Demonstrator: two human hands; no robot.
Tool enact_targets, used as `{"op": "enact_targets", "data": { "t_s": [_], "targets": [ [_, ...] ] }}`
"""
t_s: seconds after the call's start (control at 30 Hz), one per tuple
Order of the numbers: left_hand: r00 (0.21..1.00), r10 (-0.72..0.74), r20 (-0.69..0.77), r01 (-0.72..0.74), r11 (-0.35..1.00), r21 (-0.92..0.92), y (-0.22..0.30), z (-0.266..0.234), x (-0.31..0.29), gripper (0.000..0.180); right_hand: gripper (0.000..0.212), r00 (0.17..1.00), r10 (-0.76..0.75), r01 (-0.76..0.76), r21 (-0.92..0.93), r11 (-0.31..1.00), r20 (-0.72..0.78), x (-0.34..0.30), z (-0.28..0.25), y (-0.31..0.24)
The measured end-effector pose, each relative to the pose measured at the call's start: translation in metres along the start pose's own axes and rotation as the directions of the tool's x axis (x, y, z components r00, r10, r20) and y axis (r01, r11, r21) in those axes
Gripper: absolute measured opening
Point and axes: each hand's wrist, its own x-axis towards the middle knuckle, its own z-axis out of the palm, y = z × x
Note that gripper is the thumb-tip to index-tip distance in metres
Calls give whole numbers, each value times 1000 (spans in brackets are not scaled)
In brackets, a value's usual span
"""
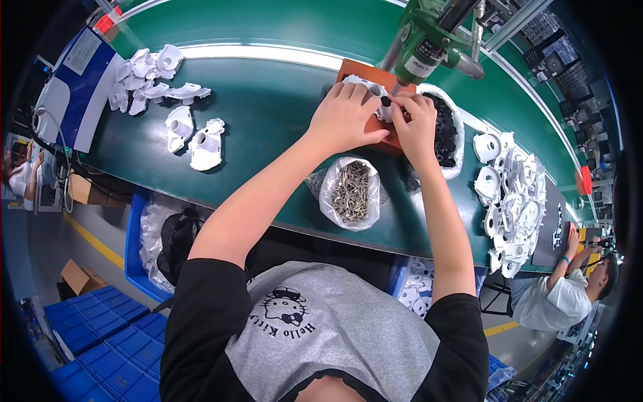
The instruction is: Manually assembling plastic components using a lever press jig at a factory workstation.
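Observation:
Under a green press-like machine, a white plastic part sits on an orange base. My left hand lies over that part, fingers bent down onto it and thumb out to the side. A small black piece shows on the part between my hands. Beside it my right hand is closed in a pinch close to the machine's tip; its fingers hide whatever they hold. Close below my hands stands a bag of metal screws. Right of my right hand is a white bag of black pieces.
Loose white plastic parts lie at the far left of the green table, with two more nearer. Many white parts are piled at the right. Blue bins stand below the edge. A co-worker is at right.

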Motion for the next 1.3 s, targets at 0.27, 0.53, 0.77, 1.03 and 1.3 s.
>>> {"op": "enact_targets", "data": {
  "t_s": [0.27,0.53,0.77,1.03,1.3],
  "targets": [
    [999,3,-40,-3,1000,3,-1,0,0,50,16,996,22,-21,-21,1000,83,-8,-9,-9],
    [1000,-17,10,18,999,-36,-1,-3,1,50,26,876,413,-160,657,737,-249,90,-82,103],
    [999,16,48,-7,984,-177,9,-3,11,57,31,980,195,-174,596,783,30,324,-174,192],
    [1000,-7,0,7,993,-116,-1,-11,1,50,21,963,-183,205,94,974,-198,317,-108,62],
    [1000,18,2,-17,989,-144,1,-7,5,58,27,1000,7,-22,608,793,27,248,-238,13]
  ]
}}
